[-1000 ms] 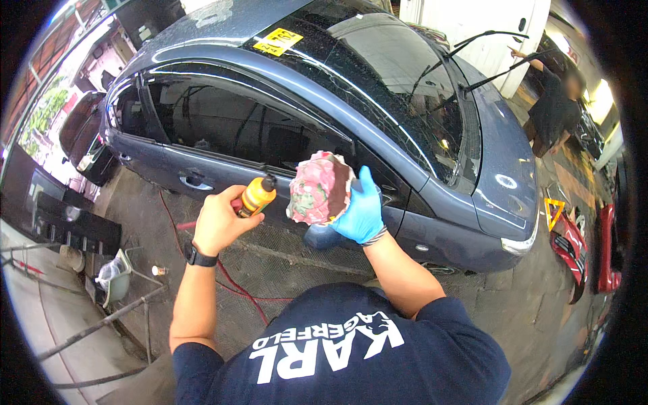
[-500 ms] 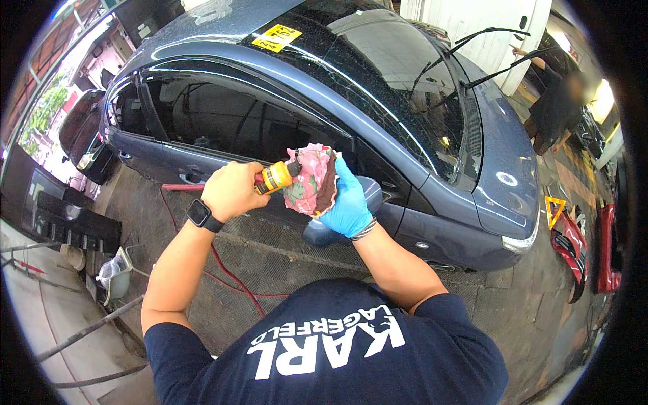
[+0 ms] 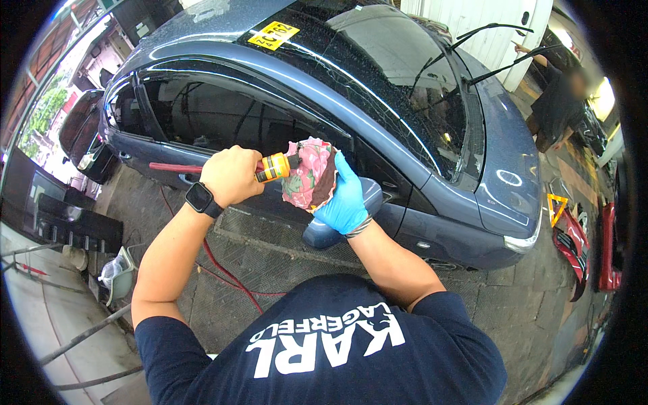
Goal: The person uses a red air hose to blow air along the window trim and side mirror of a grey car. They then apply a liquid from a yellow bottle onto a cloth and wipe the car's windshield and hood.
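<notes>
My left hand [image 3: 233, 177], bare with a dark watch on its wrist, is closed round a hose nozzle [image 3: 273, 167] with a yellow collar and a black tip. A red hose [image 3: 177, 167] runs out leftward behind that hand. The black tip points at, and seems to touch, a crumpled pink floral cloth [image 3: 310, 172] with a dark brown patch. My right hand [image 3: 345, 206], in a blue glove, grips the cloth from its right side; most of its fingers are hidden behind it. Just beyond both hands stands a dark blue car [image 3: 432, 226], its side mirror [image 3: 370, 192] close behind the glove.
The hose trails over the grey textured floor [image 3: 297, 263]. At the left are a pale container [image 3: 120, 280] and metal rails [image 3: 84, 331]. A black car [image 3: 81, 135] stands far left. Far right are a person [image 3: 563, 101], an orange triangle [image 3: 557, 209] and red car parts [image 3: 574, 250]. Both wipers are raised.
My left hand has risen slightly and turned, and the hose behind it sits higher. The nozzle has levelled out against the cloth. My right hand has barely moved.
</notes>
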Motion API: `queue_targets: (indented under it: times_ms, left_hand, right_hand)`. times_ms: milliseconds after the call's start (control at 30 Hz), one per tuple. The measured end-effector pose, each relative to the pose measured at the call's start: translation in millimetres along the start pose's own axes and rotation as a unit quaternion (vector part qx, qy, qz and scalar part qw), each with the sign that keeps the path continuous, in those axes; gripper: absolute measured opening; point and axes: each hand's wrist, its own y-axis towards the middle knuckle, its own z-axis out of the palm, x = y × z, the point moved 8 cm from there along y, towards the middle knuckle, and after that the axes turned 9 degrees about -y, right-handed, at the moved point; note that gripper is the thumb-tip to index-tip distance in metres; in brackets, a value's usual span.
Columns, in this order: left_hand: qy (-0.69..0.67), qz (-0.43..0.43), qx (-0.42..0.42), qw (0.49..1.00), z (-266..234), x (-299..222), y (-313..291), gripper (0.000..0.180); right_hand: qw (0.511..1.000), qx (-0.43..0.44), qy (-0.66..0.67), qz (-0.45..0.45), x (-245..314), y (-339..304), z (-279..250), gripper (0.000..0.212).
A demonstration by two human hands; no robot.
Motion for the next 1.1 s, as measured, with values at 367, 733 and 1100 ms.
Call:
queue_targets:
  times_ms: [367,733,1100]
  left_hand:
    - [0.01,0.001,-0.007,1.0,-5,-2,5,0.032]
    - [-0.292,-0.031,-0.065,0.954,26,21,29,0.053]
    - [-0.518,-0.221,-0.256,0.786,142,80,-4,0.039]
  right_hand:
    - [0.999,-0.021,0.025,-0.026,11,8,-2,0.048]
    - [0.996,-0.07,0.025,-0.055,60,30,-3,0.052]
    - [0.493,-0.089,-0.82,-0.277,284,216,-46,0.045]
